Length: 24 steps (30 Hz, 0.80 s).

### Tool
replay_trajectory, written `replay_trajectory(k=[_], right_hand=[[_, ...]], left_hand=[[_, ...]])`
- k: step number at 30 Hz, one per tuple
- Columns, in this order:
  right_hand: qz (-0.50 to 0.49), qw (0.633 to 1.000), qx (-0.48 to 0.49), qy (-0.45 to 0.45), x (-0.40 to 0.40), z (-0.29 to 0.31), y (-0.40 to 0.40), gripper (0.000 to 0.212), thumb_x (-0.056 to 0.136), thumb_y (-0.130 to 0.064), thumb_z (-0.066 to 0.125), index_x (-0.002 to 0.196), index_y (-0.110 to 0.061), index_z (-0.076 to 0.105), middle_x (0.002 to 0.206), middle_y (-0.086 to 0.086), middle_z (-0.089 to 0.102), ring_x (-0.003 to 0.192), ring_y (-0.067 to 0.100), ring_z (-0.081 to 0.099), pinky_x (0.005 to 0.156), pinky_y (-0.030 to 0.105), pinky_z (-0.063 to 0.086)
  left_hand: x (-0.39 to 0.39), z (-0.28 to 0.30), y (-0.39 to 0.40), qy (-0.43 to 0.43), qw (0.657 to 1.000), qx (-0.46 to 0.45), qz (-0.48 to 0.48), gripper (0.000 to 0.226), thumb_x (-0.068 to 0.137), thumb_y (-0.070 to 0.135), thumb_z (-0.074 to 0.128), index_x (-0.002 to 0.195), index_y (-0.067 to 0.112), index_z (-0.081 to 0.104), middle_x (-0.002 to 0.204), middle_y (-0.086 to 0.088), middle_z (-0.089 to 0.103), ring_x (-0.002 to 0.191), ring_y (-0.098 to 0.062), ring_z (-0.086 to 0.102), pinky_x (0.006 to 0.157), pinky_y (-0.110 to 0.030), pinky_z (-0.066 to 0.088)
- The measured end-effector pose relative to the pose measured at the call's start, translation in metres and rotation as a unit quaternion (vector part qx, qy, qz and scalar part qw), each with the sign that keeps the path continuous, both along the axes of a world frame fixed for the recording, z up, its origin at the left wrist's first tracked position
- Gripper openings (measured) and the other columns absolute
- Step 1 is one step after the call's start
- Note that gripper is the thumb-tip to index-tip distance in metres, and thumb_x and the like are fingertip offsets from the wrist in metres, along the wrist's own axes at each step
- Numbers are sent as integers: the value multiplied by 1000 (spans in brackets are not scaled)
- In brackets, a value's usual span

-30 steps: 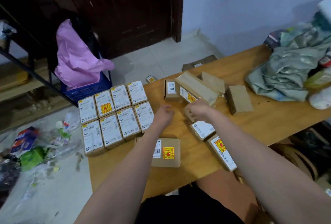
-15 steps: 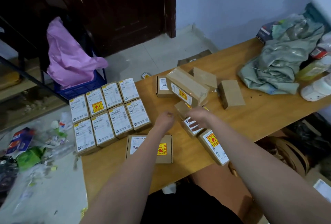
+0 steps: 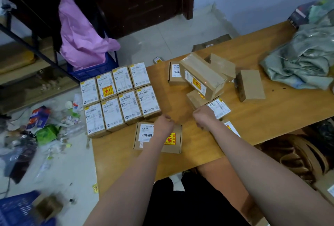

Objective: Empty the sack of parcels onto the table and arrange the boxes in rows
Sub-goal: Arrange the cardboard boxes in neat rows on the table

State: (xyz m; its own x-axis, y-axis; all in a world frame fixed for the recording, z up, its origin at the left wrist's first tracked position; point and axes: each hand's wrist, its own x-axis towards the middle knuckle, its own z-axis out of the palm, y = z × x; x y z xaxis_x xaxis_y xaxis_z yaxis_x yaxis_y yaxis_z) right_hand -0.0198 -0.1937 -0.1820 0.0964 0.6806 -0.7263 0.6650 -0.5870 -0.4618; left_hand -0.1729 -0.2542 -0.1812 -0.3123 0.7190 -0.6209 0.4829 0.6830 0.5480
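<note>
Boxes in the arranged block (image 3: 119, 97) sat at the table's (image 3: 271, 117) left end, eight of them in two rows of four, labels up, sides touching, long axes all running away from the person and tilted slightly leftward at the far end. A wider flat box (image 3: 172, 141) lay just in front of that block, label and yellow-red sticker up, long axis running left-right across the table, partly covered by the left forearm. Left hand (image 3: 163, 123) hovered over this box's far edge, fingers curled under, clenched, nothing visibly held; contact with the box could not be told. Right hand (image 3: 203, 115) was also curled into a fist, knuckles up, at the near corner of a white-labelled box (image 3: 219, 108); whether it pinched that box could not be told. Behind it a loose heap: a big taped box (image 3: 202, 75) tilted on top of smaller ones, long axis running diagonally from far-left to near-right, sticker side facing the person. A small box (image 3: 174, 72) marked 12V4A stood just left of the heap. A plain brown box (image 3: 250, 84) lay apart on the right, long axis pointing away. The crumpled grey-green sack (image 3: 303, 59) lay at the far right of the table. Pink bag (image 3: 81, 41) over a blue crate (image 3: 94, 70) on the floor, litter (image 3: 45, 126) beside the table.
</note>
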Motion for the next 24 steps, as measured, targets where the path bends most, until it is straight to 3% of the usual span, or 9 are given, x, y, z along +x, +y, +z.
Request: replay_trajectory(k=[2,5,7,10,13,17,20,22,24], right_hand=[[18,995,61,-73,5,-2,2,23,83,-15,57,101,-5,68,90,11,67,76,26,65,55,26,49],[4,976,132,-175,20,-8,1,36,87,-21,61,120,-6,56,116,13,62,111,32,56,92,39,47],[-23,966,136,-219,33,-12,4,48,88,-22,63,129,-5,44,129,18,52,122,35,46,101,42,40],[-59,973,87,-207,54,-11,12,62,88,-27,66,137,-7,33,136,21,38,127,36,36,101,43,36],[-68,987,27,-140,75,-17,24,64,92,-26,58,145,-8,27,144,22,31,133,38,33,105,44,38],[-48,994,-16,-99,91,-17,32,59,94,-25,49,146,-5,29,145,19,39,132,35,40,104,42,42],[-50,995,-25,-77,96,-16,35,57,94,-22,49,145,-5,31,141,17,44,126,33,47,95,38,45],[-58,996,-18,-62,97,-17,36,53,93,-20,50,141,-4,36,135,16,49,120,32,51,86,36,46],[-65,997,-11,-48,96,-20,37,51,93,-19,51,139,-4,37,132,15,50,114,30,53,80,33,43]], left_hand=[[1,-3,-2,0,1000,-6,-2,26,92,17,54,116,13,60,110,-15,67,101,-33,63,89,-40,53],[8,-4,6,-8,1000,-11,-1,29,93,17,54,121,13,61,114,-14,65,105,-30,61,86,-32,51],[19,-3,15,-28,1000,-10,2,32,94,18,53,124,12,61,112,-14,64,103,-28,61,83,-31,49],[41,-1,28,-106,994,-24,24,39,97,20,52,135,11,55,105,-11,61,88,-22,59,73,-27,46],[66,-4,38,-193,976,-71,69,55,98,22,51,150,15,35,134,-11,52,119,-28,53,98,-33,45],[90,-7,42,-276,948,-112,109,66,101,19,46,156,24,11,127,-4,51,109,-23,51,92,-33,45],[95,-16,45,-288,942,-119,126,70,101,13,46,157,26,5,155,-7,33,134,-29,41,106,-41,43],[96,-21,46,-295,937,-127,135,66,101,10,44,156,24,10,149,-8,39,126,-30,48,98,-42,45],[97,-21,44,-305,931,-129,155,56,102,7,42,152,19,21,126,-10,49,99,-27,57,90,-43,47]])
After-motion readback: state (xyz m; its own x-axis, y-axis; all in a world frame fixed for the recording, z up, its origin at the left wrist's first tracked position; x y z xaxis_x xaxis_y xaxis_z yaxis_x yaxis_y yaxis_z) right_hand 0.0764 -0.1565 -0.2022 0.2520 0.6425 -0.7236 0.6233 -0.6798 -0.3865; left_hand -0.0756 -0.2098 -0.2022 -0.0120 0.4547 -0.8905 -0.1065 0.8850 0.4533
